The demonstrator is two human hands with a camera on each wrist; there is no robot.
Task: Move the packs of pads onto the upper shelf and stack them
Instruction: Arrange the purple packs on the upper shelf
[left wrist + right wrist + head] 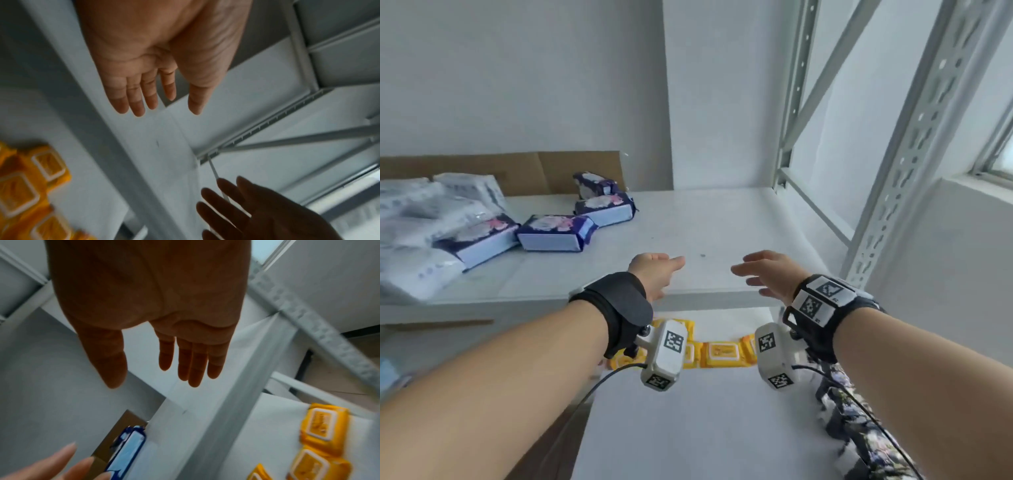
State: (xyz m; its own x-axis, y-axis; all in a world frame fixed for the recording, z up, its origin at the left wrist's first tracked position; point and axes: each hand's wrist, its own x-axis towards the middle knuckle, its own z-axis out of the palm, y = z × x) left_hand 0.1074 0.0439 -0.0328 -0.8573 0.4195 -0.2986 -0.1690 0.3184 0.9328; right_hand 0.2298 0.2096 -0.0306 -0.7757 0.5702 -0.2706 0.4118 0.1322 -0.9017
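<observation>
Several purple packs of pads lie loose at the left of the white upper shelf (722, 233): one (554, 233) nearest the middle, one (604, 209) behind it, one (479, 240) further left. My left hand (664, 270) (167, 105) and right hand (760, 277) (152, 378) hover side by side over the shelf's bare front part, right of the packs. Both have straight, spread fingers and hold nothing. One purple pack (127, 451) shows in the right wrist view. Dark floral packs (852, 421) lie on the lower shelf, partly hidden by my right arm.
White plastic-wrapped bundles (417, 219) pile up at the shelf's far left, with cardboard (524, 171) against the wall behind. Yellow packs (722, 353) (24, 186) (320, 426) lie in a row on the lower shelf (688, 421). Perforated metal rack posts (914, 144) stand at the right.
</observation>
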